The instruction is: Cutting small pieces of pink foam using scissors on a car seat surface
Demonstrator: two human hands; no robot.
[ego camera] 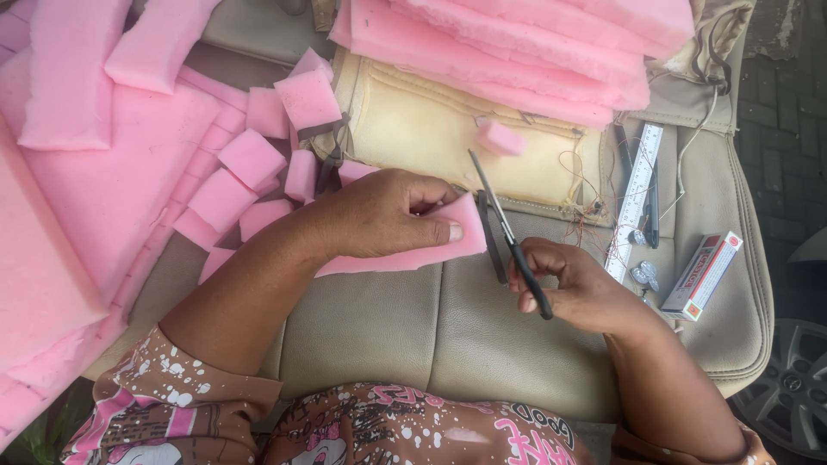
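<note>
A beige car seat cushion (448, 319) fills the centre and lower right of the frame and serves as the work surface. Large pink foam slabs (95, 198) cover the left side, running out of frame at the left and bottom edges. More stacked foam sheets (534, 52) lie across the top centre, cut off by the upper edge, resting on a cream upholstery cover (413, 129). Small cut foam blocks (258, 164) are scattered in the upper left centre; one stray block (500, 138) sits on the cream cover.

At right, a white ruler (633, 202) lies slanted on the seat, with a dark pen (653, 207) just beside it. A small red-and-white carton (702, 275) lies closed at the right; its contents cannot be seen. Small metal pieces (644, 274) beside the ruler are too small to identify. A wheel rim (788, 387) is partly cut off at the lower right corner.

The left hand (379, 215) is closed on a flat pink foam piece (413, 250) at frame centre, thumb pressed on top near its right end; the fingers beneath are hidden. The right hand (573, 288) grips black-handled scissors (508, 237), fingers curled around the handles, blades parted and pointing up, just beside the foam piece's right edge.
</note>
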